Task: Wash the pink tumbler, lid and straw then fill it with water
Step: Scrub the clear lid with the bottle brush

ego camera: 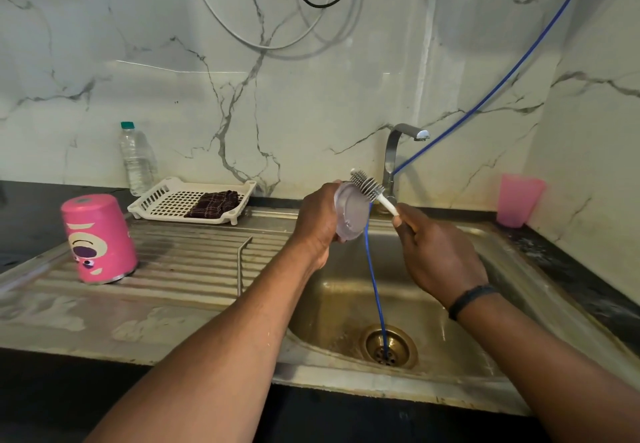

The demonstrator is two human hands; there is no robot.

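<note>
The pink tumbler (99,239) stands upside down on the steel drainboard at the left. A metal straw (241,262) lies on the drainboard ridges beside the sink basin. My left hand (318,224) grips the clear round lid (350,212) on edge above the basin. My right hand (436,255) holds the white handle of a grey bristle brush (367,184), whose head touches the lid's upper rim.
The sink basin (429,318) has a brass drain, and a blue hose (375,290) runs down into it. A steel tap (401,151) stands behind. A white rack (166,200) with a dark cloth, a water bottle (135,160) and a pink cup (517,200) sit along the wall.
</note>
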